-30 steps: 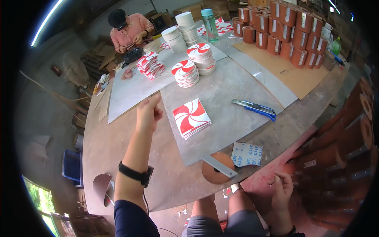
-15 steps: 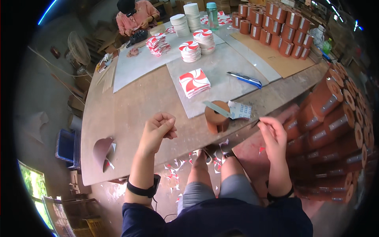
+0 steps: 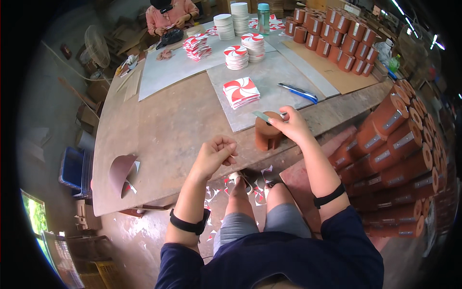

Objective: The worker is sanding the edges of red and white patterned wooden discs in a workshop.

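A metal strip (image 3: 260, 115) lies across the top of an upright brown cylinder (image 3: 266, 138) at the near edge of a wooden tabletop (image 3: 163, 125). The right hand (image 3: 292, 126) reaches over the cylinder, thumb at the strip, fingers bent; whether they grip it cannot be told. Loosely curled and half open, nothing visible in it, the left hand (image 3: 216, 155) hovers left of the cylinder, apart from it. A light pinch on the strip's flat faces, with the cylinder kept steady, looks the sounder handling. The strip's right end is hidden by the right hand. Well beyond the cylinder, a co-worker (image 3: 171, 18) is cut off by the top edge.
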Action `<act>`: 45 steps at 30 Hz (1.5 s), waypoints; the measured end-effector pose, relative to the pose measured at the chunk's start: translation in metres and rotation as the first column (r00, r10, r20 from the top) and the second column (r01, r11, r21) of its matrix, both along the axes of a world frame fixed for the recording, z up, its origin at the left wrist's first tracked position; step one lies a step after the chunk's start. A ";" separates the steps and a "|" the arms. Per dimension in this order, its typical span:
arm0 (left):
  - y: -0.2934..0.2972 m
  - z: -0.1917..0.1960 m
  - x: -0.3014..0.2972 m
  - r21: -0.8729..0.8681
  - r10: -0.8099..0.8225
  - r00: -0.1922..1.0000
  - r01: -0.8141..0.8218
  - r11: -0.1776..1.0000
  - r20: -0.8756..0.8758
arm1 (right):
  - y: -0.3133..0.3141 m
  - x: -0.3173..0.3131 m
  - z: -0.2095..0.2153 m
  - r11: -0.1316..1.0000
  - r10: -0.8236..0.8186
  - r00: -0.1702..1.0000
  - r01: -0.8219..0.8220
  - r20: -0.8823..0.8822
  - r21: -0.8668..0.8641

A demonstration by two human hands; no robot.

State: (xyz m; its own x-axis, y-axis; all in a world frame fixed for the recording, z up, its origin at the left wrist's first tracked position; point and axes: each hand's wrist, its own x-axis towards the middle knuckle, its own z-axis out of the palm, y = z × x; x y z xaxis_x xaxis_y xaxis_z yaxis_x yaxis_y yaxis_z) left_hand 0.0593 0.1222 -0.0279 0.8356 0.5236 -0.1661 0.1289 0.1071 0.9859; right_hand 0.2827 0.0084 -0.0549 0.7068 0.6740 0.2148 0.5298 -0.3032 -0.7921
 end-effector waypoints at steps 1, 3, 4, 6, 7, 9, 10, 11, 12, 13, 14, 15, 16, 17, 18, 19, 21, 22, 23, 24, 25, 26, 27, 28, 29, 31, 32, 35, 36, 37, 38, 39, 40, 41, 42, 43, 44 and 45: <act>0.006 -0.001 0.001 0.000 0.004 1.000 -0.004 1.000 0.002 | 0.000 0.003 0.000 1.000 0.010 0.998 -0.011 -0.069 -0.022; 0.021 -0.003 0.009 0.013 0.032 0.998 -0.031 0.999 -0.063 | 0.000 0.009 -0.001 0.997 0.042 0.987 -0.052 -0.158 -0.063; 0.029 -0.002 0.016 0.016 0.027 0.996 -0.025 1.000 -0.080 | -0.001 0.013 0.000 0.991 0.062 0.968 -0.088 -0.243 -0.098; 0.050 -0.007 0.032 0.029 0.043 0.993 -0.040 0.999 -0.107 | -0.002 0.016 0.000 0.993 0.064 0.952 -0.090 -0.299 -0.074; 0.061 -0.009 0.040 0.047 0.060 0.990 -0.054 0.997 -0.131 | -0.002 0.016 0.001 0.995 0.069 0.934 -0.091 -0.352 -0.046; 0.078 -0.015 0.063 0.077 0.117 0.983 -0.107 0.991 -0.142 | -0.005 0.016 0.001 0.995 0.084 0.931 -0.097 -0.354 -0.018; 0.087 -0.019 0.073 0.109 0.179 0.972 -0.163 0.981 -0.151 | -0.006 0.016 -0.001 0.994 0.104 0.929 -0.107 -0.355 0.011; 0.094 -0.026 0.087 0.105 0.167 0.975 -0.153 0.983 -0.148 | -0.010 0.019 -0.003 0.995 0.092 0.932 -0.096 -0.352 0.007; 0.102 -0.029 0.094 0.126 0.223 0.960 -0.203 0.971 -0.171 | -0.010 0.019 -0.005 0.993 0.116 0.919 -0.102 -0.376 0.058; 0.109 -0.032 0.100 0.148 0.279 0.941 -0.253 0.956 -0.193 | -0.011 0.018 -0.007 0.988 0.141 0.907 -0.106 -0.398 0.110; 0.113 -0.035 0.108 0.150 0.281 0.940 -0.254 0.955 -0.192 | -0.012 0.018 -0.010 0.983 0.154 0.912 -0.103 -0.381 0.150; 0.114 -0.038 0.116 0.179 0.324 0.922 -0.289 0.940 -0.213 | -0.014 0.017 -0.011 0.983 0.157 0.911 -0.105 -0.381 0.152; 0.118 -0.041 0.122 0.208 0.367 0.900 -0.323 0.923 -0.233 | -0.017 0.016 -0.011 0.981 0.155 0.905 -0.094 -0.396 0.170; 0.124 -0.045 0.129 0.208 0.368 0.901 -0.324 0.923 -0.230 | -0.021 0.015 -0.011 0.979 0.151 0.900 -0.080 -0.409 0.186; 0.130 -0.049 0.135 0.310 0.389 0.883 -0.305 0.901 -0.261 | -0.024 0.014 -0.011 0.975 0.177 0.909 -0.109 -0.378 0.193; 0.136 -0.053 0.139 0.408 0.413 0.863 -0.279 0.869 -0.290 | -0.026 0.012 -0.012 0.975 0.180 0.909 -0.112 -0.375 0.194; 0.137 -0.047 0.148 0.411 0.384 0.838 -0.217 0.886 -0.386 | -0.032 0.013 -0.015 0.969 0.196 0.905 -0.119 -0.377 0.218; 0.137 -0.045 0.152 0.409 0.357 0.800 -0.155 0.899 -0.482 | -0.033 0.015 -0.019 0.958 0.211 0.903 -0.114 -0.374 0.263; 0.137 -0.043 0.154 0.408 0.356 0.798 -0.154 0.900 -0.486 | -0.035 0.015 -0.019 0.958 0.210 0.902 -0.114 -0.378 0.262; 0.137 -0.041 0.155 0.409 0.366 0.795 -0.164 0.897 -0.484 | -0.037 0.015 -0.018 0.957 0.195 0.897 -0.084 -0.397 0.279; 0.138 -0.041 0.157 0.411 0.376 0.792 -0.174 0.895 -0.482 | -0.039 0.014 -0.017 0.954 0.179 0.891 -0.054 -0.416 0.295; 0.139 -0.043 0.158 0.410 0.375 0.788 -0.172 0.896 -0.489 | -0.041 0.013 -0.015 0.955 0.179 0.888 -0.052 -0.423 0.293; 0.140 -0.045 0.158 0.416 0.378 0.811 -0.185 0.890 -0.447 | -0.042 0.011 -0.013 0.942 0.192 0.884 -0.044 -0.426 0.332; 0.141 -0.047 0.157 0.422 0.380 0.832 -0.199 0.884 -0.403 | -0.044 0.009 -0.011 0.928 0.205 0.881 -0.035 -0.427 0.372; 0.143 -0.045 0.158 0.424 0.382 0.829 -0.199 0.884 -0.408 | -0.045 0.008 -0.009 0.928 0.206 0.878 -0.035 -0.432 0.372; 0.145 -0.041 0.156 0.360 0.324 0.823 -0.159 0.919 -0.466 | -0.049 0.005 -0.004 0.927 0.201 0.860 -0.013 -0.469 0.375; 0.143 -0.040 0.156 0.359 0.319 0.824 -0.153 0.921 -0.467 | -0.052 0.005 -0.003 0.928 0.196 0.860 -0.007 -0.471 0.373; 0.140 -0.041 0.150 0.269 0.239 0.843 -0.118 0.956 -0.481 | -0.063 0.006 -0.003 0.923 0.176 0.848 0.035 -0.500 0.384; 0.140 -0.044 0.147 0.259 0.226 0.848 -0.110 0.960 -0.480 | -0.066 0.006 -0.003 0.916 0.175 0.844 0.049 -0.506 0.398; 0.140 -0.047 0.144 0.247 0.212 0.852 -0.101 0.964 -0.478 | -0.068 0.006 -0.004 0.909 0.174 0.841 0.062 -0.512 0.412; 0.140 -0.051 0.143 0.248 0.214 0.852 -0.103 0.963 -0.478 | -0.071 0.004 -0.004 0.909 0.176 0.841 0.060 -0.512 0.413; 0.139 -0.054 0.142 0.227 0.198 0.885 -0.109 0.968 -0.421 | -0.073 0.003 -0.004 0.908 0.167 0.834 0.077 -0.525 0.411; 0.139 -0.057 0.142 0.204 0.182 0.915 -0.113 0.972 -0.360 | -0.076 0.001 -0.004 0.908 0.157 0.828 0.094 -0.539 0.408; 0.139 -0.056 0.142 0.206 0.182 0.916 -0.113 0.972 -0.357 | -0.078 -0.001 -0.003 0.907 0.158 0.829 0.093 -0.536 0.411; 0.138 -0.055 0.142 0.205 0.179 0.912 -0.107 0.973 -0.370 | -0.080 -0.003 -0.003 0.916 0.149 0.828 0.091 -0.541 0.390; 0.138 -0.054 0.143 0.204 0.175 0.907 -0.101 0.974 -0.383 | -0.082 -0.004 -0.004 0.925 0.139 0.826 0.088 -0.546 0.370; 0.139 -0.054 0.144 0.205 0.174 0.908 -0.101 0.974 -0.381 | -0.084 -0.005 -0.005 0.924 0.139 0.827 0.089 -0.545 0.371; 0.140 -0.053 0.146 0.242 0.187 0.899 -0.094 0.966 -0.396 | -0.087 -0.006 -0.006 0.921 0.138 0.812 0.106 -0.568 0.375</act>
State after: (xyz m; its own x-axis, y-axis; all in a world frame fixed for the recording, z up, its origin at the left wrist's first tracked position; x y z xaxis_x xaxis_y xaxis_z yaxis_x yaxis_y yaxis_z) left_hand 0.2048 0.2626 -0.0813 0.6313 0.6917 -0.3508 0.5271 -0.0509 0.8483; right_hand 0.2764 -0.0783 -0.0610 0.7682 0.6402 0.0085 -0.0574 0.0821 -0.9950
